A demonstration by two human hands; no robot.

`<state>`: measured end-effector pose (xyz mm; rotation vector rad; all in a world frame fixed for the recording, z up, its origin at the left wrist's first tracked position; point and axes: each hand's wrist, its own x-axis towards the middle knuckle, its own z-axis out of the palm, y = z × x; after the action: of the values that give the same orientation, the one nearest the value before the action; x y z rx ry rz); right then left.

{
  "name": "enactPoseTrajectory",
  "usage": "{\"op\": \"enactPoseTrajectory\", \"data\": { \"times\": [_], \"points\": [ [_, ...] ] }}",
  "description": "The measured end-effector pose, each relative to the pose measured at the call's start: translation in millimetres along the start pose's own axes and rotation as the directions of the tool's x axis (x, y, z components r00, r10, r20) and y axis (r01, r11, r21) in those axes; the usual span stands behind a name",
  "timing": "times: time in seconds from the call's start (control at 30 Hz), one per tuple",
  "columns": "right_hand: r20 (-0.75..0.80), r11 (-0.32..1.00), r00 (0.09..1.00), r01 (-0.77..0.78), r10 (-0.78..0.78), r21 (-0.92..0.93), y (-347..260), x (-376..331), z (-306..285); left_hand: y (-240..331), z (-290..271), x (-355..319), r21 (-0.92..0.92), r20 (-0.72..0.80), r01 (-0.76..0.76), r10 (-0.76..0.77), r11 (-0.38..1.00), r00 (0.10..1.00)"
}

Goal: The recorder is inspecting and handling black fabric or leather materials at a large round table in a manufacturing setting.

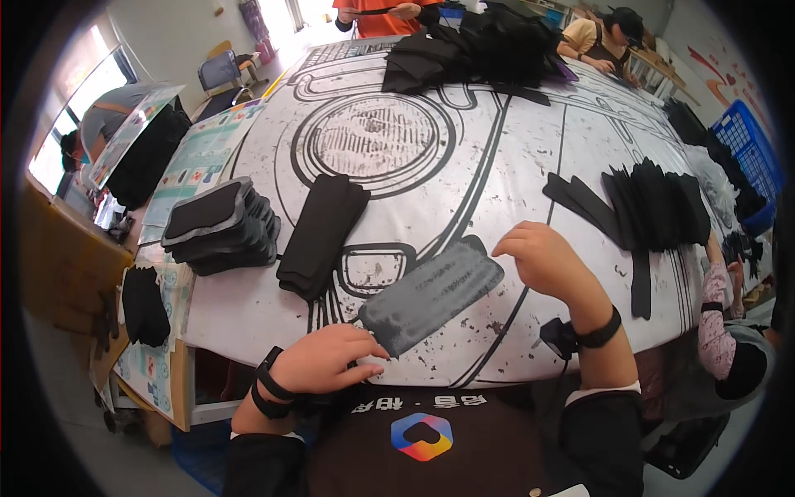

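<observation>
In front of me lies a flat, rounded rectangular pad (435, 294), blotchy grey on top, set at a slant. A dark edge shows behind its far right end. My left hand (327, 360) is at its near left corner, fingers stretched and the thumb apart. Above the opposite corner, my right hand (542, 261) bends its fingers down, apparently at the edge; its thumb is hidden. Neither hand visibly grips the pad. Just left is a stack of black strips (323, 236), and beyond it a pile of grey-edged black pads (219, 224).
The white table cover (513, 178) carries black line drawings. Black strips (654, 207) fan out at the right, and a large black heap (476, 54) lies at the far side. Several people work around the table. A blue crate (745, 157) stands at the right.
</observation>
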<state>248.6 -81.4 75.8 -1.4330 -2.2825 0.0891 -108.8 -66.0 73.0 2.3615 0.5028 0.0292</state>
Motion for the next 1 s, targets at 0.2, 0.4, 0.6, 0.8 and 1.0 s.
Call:
{"op": "enactPoseTrajectory", "data": {
  "times": [0.2, 0.4, 0.6, 0.8, 1.0],
  "points": [
    [0.116, 0.985, 0.988, -0.113, 0.097, 0.132, 34.9, -6.3, 40.8, -5.0, 14.1, 0.0, 0.089, 0.056, -0.036, 0.031, 0.995, 0.998],
    [0.225, 0.983, 0.960, -0.179, 0.166, 0.039, 35.4, -5.4, 57.0, -14.9, 27.3, -0.3, 0.190, -0.052, -0.081, 0.092, 0.978, 0.994],
    [0.224, 0.984, 0.959, -0.177, 0.175, -0.014, 38.5, -14.2, 54.1, -19.6, 28.5, -5.4, 0.237, -0.080, -0.009, 0.029, 0.971, 0.996],
    [0.221, 0.980, 0.956, -0.200, 0.191, 0.017, 30.8, -25.2, 39.3, -30.1, 18.6, -6.0, 0.329, -0.270, 0.162, -0.071, 0.930, 0.960],
    [0.259, 0.966, 0.943, -0.241, 0.210, 0.096, 34.0, -31.3, 38.4, -41.1, 11.9, -5.4, 0.252, -0.251, 0.137, -0.072, 0.958, 0.965]
  ]
}}
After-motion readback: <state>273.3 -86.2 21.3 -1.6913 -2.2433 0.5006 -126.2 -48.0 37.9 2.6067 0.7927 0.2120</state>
